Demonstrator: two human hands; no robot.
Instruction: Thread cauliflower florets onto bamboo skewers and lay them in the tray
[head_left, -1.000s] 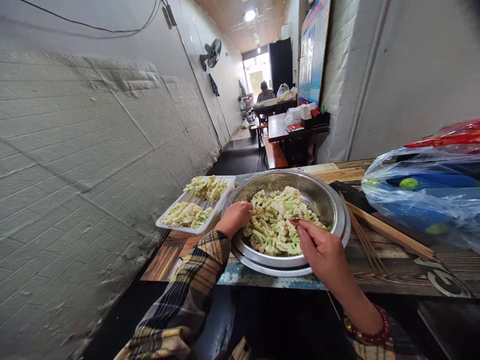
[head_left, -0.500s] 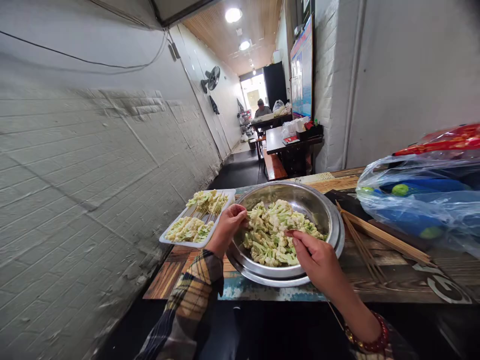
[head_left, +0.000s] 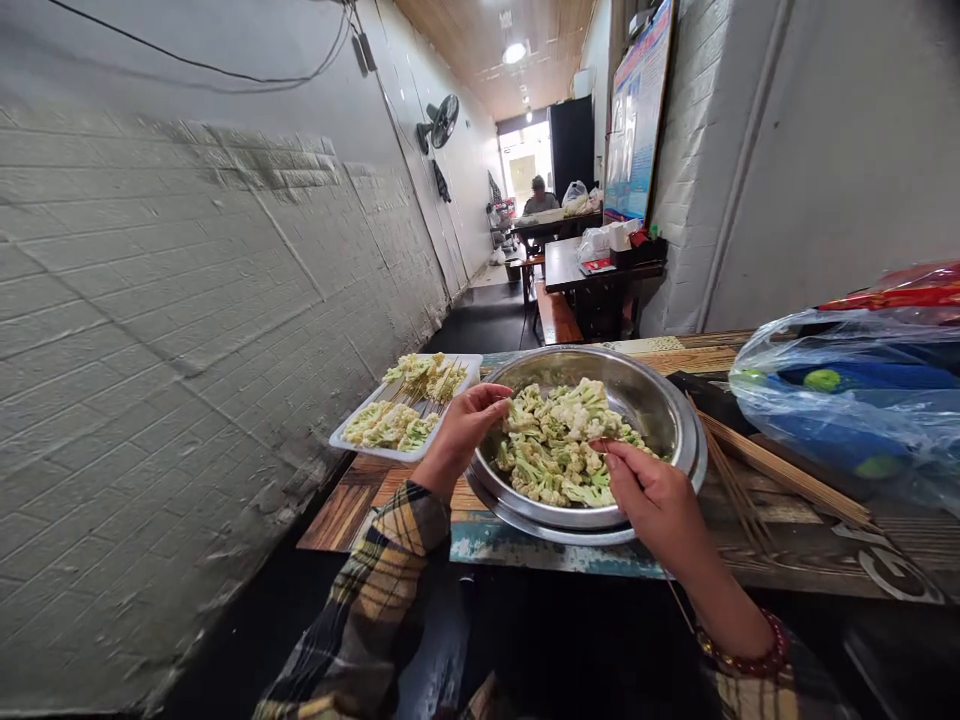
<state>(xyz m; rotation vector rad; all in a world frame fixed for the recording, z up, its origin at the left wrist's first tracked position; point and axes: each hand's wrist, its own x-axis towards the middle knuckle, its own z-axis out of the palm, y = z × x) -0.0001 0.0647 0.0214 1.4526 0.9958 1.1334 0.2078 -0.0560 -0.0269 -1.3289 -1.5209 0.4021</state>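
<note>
A steel bowl [head_left: 679, 430] of cauliflower florets [head_left: 551, 455] stands on the wood-patterned table. Over its left rim, my left hand [head_left: 472, 425] is closed, thumb and fingers pinching a cauliflower floret that they partly cover. My right hand [head_left: 656, 505], above the bowl's front right side, grips a thin skewer [head_left: 679, 603]; its tail shows below the wrist. Cauliflower lies at the skewer's front end, though I cannot tell how much is threaded on. To the left, a white tray [head_left: 349, 440] holds skewered cauliflower [head_left: 394, 425].
Right of the bowl lie a bundle of bare skewers [head_left: 787, 470] and several loose ones [head_left: 739, 490]. A clear plastic bag [head_left: 847, 400] with blue and green contents sits farther right. A brick wall [head_left: 187, 400] runs along the left. A person [head_left: 540, 200] sits at a far table.
The camera view has tilted down and turned slightly left, so the scene sits higher and farther right. Both hands stay over the bowl, holding the floret and the skewer.
</note>
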